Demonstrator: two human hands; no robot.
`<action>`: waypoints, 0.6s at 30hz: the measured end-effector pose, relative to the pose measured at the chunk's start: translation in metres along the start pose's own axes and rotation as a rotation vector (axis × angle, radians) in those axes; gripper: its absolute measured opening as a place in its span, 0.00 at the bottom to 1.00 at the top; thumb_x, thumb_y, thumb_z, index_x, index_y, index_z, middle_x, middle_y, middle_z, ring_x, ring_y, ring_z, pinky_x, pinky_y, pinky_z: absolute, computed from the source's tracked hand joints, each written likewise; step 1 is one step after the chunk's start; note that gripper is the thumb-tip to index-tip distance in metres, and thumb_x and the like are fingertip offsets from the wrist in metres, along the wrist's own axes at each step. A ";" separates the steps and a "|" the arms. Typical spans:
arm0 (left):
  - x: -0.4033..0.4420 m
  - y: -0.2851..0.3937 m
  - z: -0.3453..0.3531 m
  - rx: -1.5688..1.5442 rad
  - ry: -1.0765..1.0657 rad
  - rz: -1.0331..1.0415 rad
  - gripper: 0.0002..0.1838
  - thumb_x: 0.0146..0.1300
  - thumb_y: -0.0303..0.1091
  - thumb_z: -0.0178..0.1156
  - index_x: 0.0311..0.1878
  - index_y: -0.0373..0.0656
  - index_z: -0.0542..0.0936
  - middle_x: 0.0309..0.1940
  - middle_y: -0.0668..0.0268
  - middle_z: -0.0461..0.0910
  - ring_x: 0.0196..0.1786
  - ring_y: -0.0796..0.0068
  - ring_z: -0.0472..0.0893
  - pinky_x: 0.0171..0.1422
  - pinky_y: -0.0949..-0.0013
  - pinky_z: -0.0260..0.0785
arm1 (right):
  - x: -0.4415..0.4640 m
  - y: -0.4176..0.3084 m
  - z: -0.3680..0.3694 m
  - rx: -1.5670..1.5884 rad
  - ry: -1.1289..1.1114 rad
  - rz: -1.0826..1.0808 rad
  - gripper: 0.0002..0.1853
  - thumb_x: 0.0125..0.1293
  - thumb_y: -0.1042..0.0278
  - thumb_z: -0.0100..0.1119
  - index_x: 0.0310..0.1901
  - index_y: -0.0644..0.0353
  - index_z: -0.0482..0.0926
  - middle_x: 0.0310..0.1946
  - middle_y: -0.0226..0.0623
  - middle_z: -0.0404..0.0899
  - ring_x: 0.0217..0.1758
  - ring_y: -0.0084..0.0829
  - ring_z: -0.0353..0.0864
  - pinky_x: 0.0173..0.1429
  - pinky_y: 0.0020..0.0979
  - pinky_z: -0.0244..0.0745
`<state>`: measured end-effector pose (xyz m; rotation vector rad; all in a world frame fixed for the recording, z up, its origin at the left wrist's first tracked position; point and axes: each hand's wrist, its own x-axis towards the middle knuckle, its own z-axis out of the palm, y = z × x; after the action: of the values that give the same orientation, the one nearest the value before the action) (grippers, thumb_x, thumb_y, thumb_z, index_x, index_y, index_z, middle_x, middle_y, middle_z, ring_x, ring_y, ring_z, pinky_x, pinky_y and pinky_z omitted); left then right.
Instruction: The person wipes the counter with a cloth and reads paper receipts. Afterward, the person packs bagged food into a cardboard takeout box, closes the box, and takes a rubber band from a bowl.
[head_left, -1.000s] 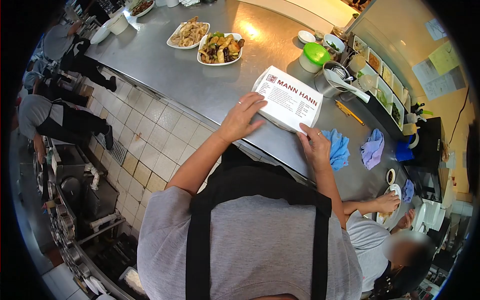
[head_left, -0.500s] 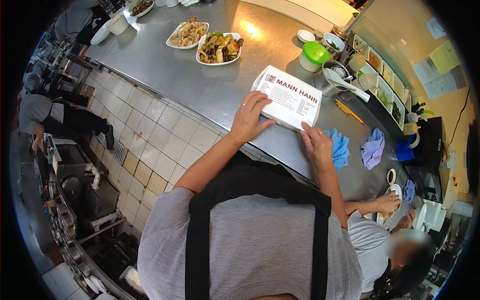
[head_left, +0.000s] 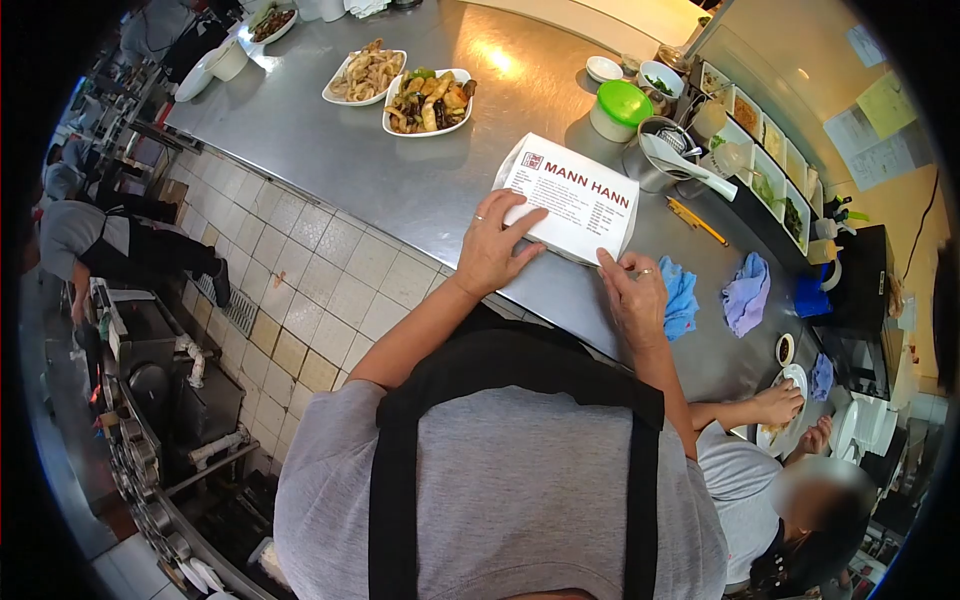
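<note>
A white printed takeout box (head_left: pixel 575 190) marked "MANN HANN" lies at the near edge of the steel counter, slightly askew. My left hand (head_left: pixel 492 245) is on its left near corner, fingers spread over the top and thumb along the near side. At the right near corner my right hand (head_left: pixel 635 295) touches the box with its index finger and thumb, the other fingers bent. The box's inside is hidden. Just right of my right hand lies a crumpled blue cloth (head_left: pixel 680 300).
Two dishes of food, pale strips (head_left: pixel 368 75) and mixed vegetables (head_left: pixel 430 103), stand farther back. Beyond the box are a green-lidded tub (head_left: pixel 622 108), a metal pot (head_left: pixel 655 165), pencils (head_left: pixel 697 222) and ingredient trays (head_left: pixel 765 170). A co-worker's hand (head_left: pixel 778 402) is over a plate at right.
The fingers of my right hand have bent more and shifted slightly at the box's corner. My left hand stays on the box. The view has moved a little.
</note>
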<state>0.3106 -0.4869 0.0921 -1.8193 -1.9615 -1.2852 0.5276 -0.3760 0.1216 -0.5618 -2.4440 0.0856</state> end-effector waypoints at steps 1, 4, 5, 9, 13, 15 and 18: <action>0.001 0.000 -0.001 0.018 -0.010 0.017 0.30 0.43 0.36 0.73 0.54 0.50 0.78 0.52 0.56 0.71 0.58 0.49 0.69 0.61 0.54 0.64 | -0.001 0.001 0.001 0.006 0.000 -0.004 0.20 0.49 0.73 0.69 0.47 0.49 0.83 0.30 0.34 0.74 0.33 0.34 0.75 0.35 0.34 0.72; 0.001 -0.005 0.002 0.033 -0.018 0.059 0.29 0.43 0.36 0.72 0.54 0.54 0.79 0.52 0.56 0.71 0.57 0.50 0.69 0.61 0.54 0.64 | -0.004 0.003 0.005 0.019 -0.002 -0.018 0.21 0.51 0.73 0.69 0.49 0.47 0.83 0.30 0.34 0.73 0.32 0.34 0.75 0.34 0.34 0.72; 0.001 -0.005 0.003 0.032 -0.018 0.064 0.29 0.43 0.36 0.72 0.54 0.54 0.79 0.51 0.57 0.71 0.57 0.51 0.69 0.61 0.54 0.64 | -0.004 0.003 0.005 0.018 -0.003 -0.025 0.21 0.51 0.73 0.69 0.49 0.47 0.83 0.30 0.34 0.73 0.33 0.33 0.75 0.35 0.34 0.72; 0.002 -0.006 0.002 0.068 -0.018 0.104 0.29 0.44 0.37 0.72 0.54 0.54 0.79 0.51 0.58 0.71 0.57 0.53 0.69 0.63 0.53 0.61 | -0.006 0.003 0.007 0.031 0.001 -0.044 0.21 0.51 0.74 0.68 0.50 0.49 0.82 0.31 0.34 0.74 0.33 0.33 0.75 0.36 0.33 0.72; 0.003 -0.005 -0.002 0.233 -0.052 0.167 0.28 0.46 0.40 0.71 0.55 0.56 0.79 0.53 0.64 0.73 0.59 0.57 0.70 0.66 0.50 0.57 | -0.006 0.008 0.005 -0.006 -0.015 -0.082 0.22 0.50 0.75 0.68 0.50 0.50 0.82 0.31 0.34 0.74 0.34 0.34 0.75 0.37 0.33 0.72; 0.001 -0.011 0.002 0.228 -0.070 0.215 0.28 0.46 0.40 0.70 0.55 0.56 0.79 0.55 0.66 0.74 0.59 0.60 0.70 0.67 0.48 0.55 | -0.004 0.010 0.006 -0.004 -0.001 -0.096 0.23 0.50 0.75 0.68 0.50 0.49 0.82 0.32 0.33 0.74 0.34 0.34 0.75 0.38 0.34 0.71; -0.001 -0.020 0.004 0.223 -0.101 0.263 0.27 0.48 0.41 0.69 0.55 0.56 0.78 0.57 0.70 0.74 0.60 0.62 0.70 0.67 0.47 0.56 | -0.003 0.008 0.008 -0.008 0.029 -0.128 0.25 0.48 0.77 0.63 0.52 0.49 0.80 0.35 0.34 0.74 0.37 0.34 0.75 0.43 0.36 0.70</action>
<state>0.2950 -0.4822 0.0795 -1.9789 -1.7556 -0.8770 0.5279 -0.3698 0.1122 -0.4059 -2.4465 0.0155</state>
